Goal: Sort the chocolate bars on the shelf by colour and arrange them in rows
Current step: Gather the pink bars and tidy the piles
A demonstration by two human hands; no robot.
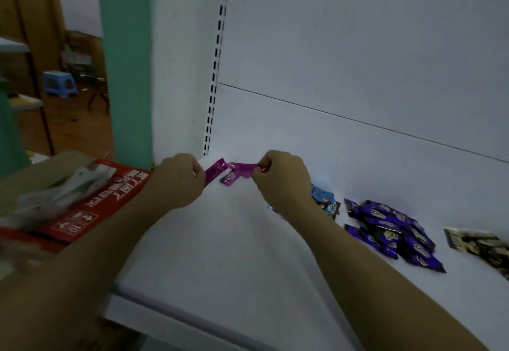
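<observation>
**A:** How are the arms set?

**B:** Both forearms reach forward over the shelf [234, 254] toward its back left corner. The left hand [179, 180] and right hand [281, 180] are curled, knuckles up, near each other.

**A:** And the fingers?

**B:** The left fingers [197, 171] are clamped on the lower end of a pink bar [216, 170], which slants up and to their right. The right fingers [261, 169] pinch one end of a second pink bar [243, 167], which stretches left from them. The free ends come close between the hands; I cannot tell whether they touch.

**A:** Any more pink?

**B:** A third pink bar [230, 179] lies on the shelf just below, between the two sets of fingers. It is glossy, with a pale logo.

**A:** Other colours?

**B:** Right of the right fingers, partly behind the wrist, are blue bars [325, 199]. Farther right is a loose heap of purple bars [394, 232], then dark bars [479, 243] with cream markings at the edge. Left of the left fingers sits a red-printed box [82, 207].
</observation>
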